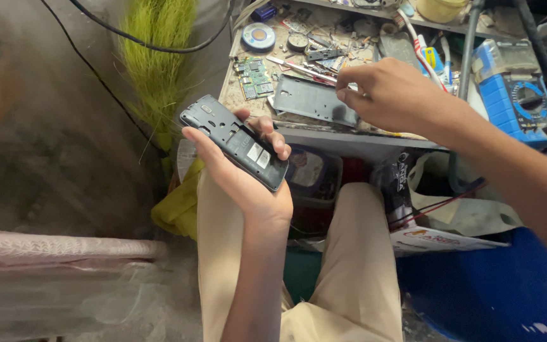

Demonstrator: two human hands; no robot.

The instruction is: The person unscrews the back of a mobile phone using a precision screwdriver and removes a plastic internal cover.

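My left hand [243, 166] holds a dark opened phone [234, 142] with its back cover off, inner frame and small silver parts facing up, above my lap. My right hand [384, 94] reaches over the cluttered workbench [324, 134], fingers pinched together at the upper edge of a grey phone back plate [311, 100] lying on the bench. Whether something tiny sits between those fingertips I cannot tell.
On the bench lie a green circuit board [254, 77], a round solder-wire spool [258, 36], tweezers and small scraps. A blue multimeter [515, 88] stands at the right. A green broom [156, 63] leans at the left. Bags and a box [441, 237] sit under the bench beside my knees.
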